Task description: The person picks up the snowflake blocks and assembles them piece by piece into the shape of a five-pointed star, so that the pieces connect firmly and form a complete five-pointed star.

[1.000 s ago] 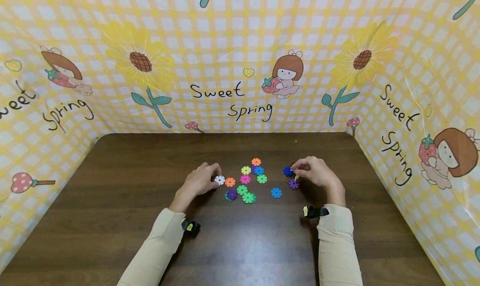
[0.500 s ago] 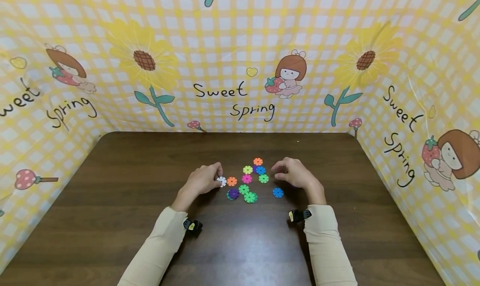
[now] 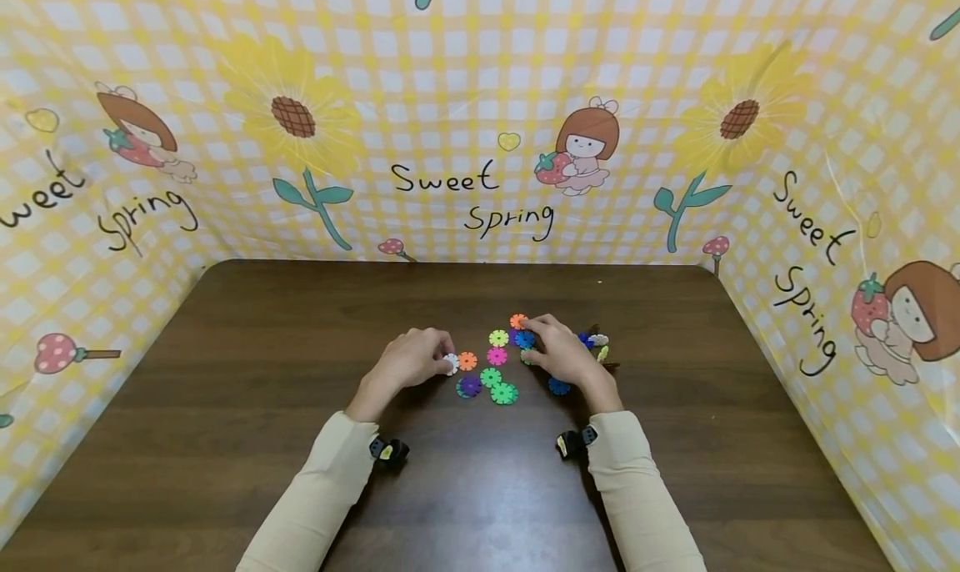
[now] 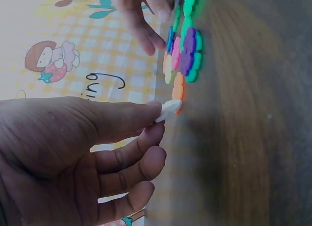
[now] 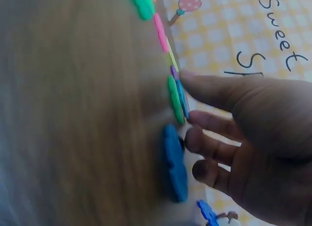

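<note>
My left hand [image 3: 408,360] pinches a white snowflake disc [image 4: 168,109] between thumb and index finger, the other fingers loosely bent in the left wrist view. Right beside that disc lies an orange snowflake disc [image 3: 467,361]. My right hand [image 3: 564,353] hovers over the right side of the disc group, thumb and index finger apart around a blue disc [image 3: 523,338] without gripping it. A green disc [image 5: 175,99] lies near its fingertips, partly covered in the head view. Another blue disc [image 5: 174,162] sits under the hand, nearer me.
Pink [image 3: 497,356], yellow [image 3: 498,338] and further green discs [image 3: 504,393] lie mid-table. A purple disc [image 3: 470,386] overlaps a green one. Right of my right hand is a cluster with a white disc [image 3: 597,340] and a yellow one [image 3: 603,353]. Patterned cloth [image 3: 337,222] walls the table's back and sides.
My right hand has left the cluster on the right, its fingers parted, and moved left to the blue and green discs. The left hand keeps its pinch on the white disc.
</note>
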